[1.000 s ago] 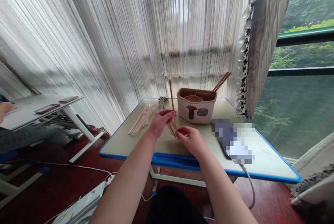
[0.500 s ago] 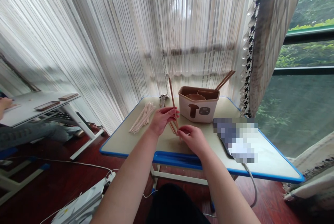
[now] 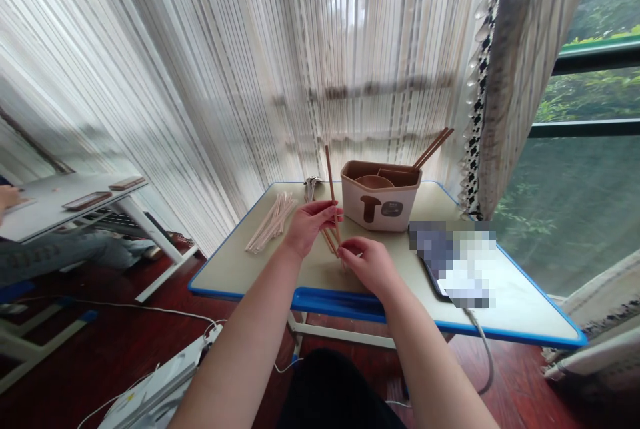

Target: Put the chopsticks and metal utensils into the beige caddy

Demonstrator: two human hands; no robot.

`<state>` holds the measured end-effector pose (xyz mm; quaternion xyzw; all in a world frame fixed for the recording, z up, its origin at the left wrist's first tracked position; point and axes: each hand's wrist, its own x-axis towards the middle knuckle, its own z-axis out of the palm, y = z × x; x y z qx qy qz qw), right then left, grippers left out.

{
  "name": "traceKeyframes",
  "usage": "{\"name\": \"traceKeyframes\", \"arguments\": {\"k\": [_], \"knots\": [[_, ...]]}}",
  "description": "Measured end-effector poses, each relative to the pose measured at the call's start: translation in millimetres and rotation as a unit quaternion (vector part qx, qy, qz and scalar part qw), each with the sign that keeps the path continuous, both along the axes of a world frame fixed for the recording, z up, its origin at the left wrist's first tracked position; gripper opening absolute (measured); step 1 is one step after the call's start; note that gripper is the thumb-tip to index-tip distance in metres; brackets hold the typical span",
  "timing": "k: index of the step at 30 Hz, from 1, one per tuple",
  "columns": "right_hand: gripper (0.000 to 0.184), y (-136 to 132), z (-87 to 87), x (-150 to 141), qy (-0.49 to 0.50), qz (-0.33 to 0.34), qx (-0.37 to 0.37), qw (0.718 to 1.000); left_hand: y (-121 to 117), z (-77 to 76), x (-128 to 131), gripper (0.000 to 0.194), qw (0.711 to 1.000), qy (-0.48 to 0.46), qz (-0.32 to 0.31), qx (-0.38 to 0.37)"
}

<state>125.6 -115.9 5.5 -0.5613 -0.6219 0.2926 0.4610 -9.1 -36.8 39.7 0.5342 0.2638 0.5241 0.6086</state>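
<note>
A brown chopstick (image 3: pixel 329 172) stands nearly upright over the table, pinched in both hands. My left hand (image 3: pixel 309 224) is closed on its middle. The fingertips of my right hand (image 3: pixel 369 261) are closed around its lower end. More brown chopsticks (image 3: pixel 329 241) lie on the table behind and below my hands, partly hidden by them. To the left is a loose pile of pale, thin sticks (image 3: pixel 271 224), which look wrapped. Metal cutlery (image 3: pixel 313 184) lies at the back edge. Behind my right hand stands a white and brown divided holder (image 3: pixel 383 212) with two chopsticks (image 3: pixel 434 148) leaning in it.
On the right of the blue-edged table (image 3: pixel 310 272) lies a dark phone (image 3: pixel 430 259), partly blurred out, with a cable (image 3: pixel 483 349) hanging over the front edge. A striped curtain (image 3: pixel 240 69) hangs behind. Another person's hand (image 3: pixel 9 196) rests at a second table on the left.
The view has shifted slightly. Both hands keep their hold on the chopstick, with little visible movement.
</note>
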Motion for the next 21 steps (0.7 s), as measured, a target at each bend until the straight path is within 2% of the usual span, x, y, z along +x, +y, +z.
{"name": "traceKeyframes", "arguments": {"k": [3,6,8,10,15,18,21], "knots": [[0.022,-0.7,0.7,1.3,0.001,-0.021,-0.002,1.0,4.4,-0.7,1.2,0.033,1.0,0.008,0.019,0.009],[0.023,-0.8,-0.2,2.1,0.002,-0.038,-0.006,0.999,11.5,6.1,4.3,0.036,0.999,0.004,0.039,0.005],[0.021,-0.1,-1.1,2.2,-0.002,-0.047,0.002,0.999,15.2,17.1,8.9,0.037,0.999,0.0,0.05,0.006],[0.023,0.7,-1.2,2.5,0.004,-0.059,0.042,0.997,15.7,32.5,15.7,0.037,0.999,0.002,0.049,0.023],[0.026,-0.4,4.0,5.4,0.002,-0.122,0.161,0.979,3.2,69.6,37.8,0.032,0.991,0.064,-0.002,0.119],[0.024,-1.7,5.3,7.9,0.033,-0.153,0.182,0.971,-3.9,78.4,49.6,0.031,0.982,0.119,-0.031,0.143],[0.024,0.5,1.3,9.4,0.063,-0.18,0.188,0.963,-4.5,80.5,56.7,0.026,0.98,0.146,-0.036,0.128]]}}
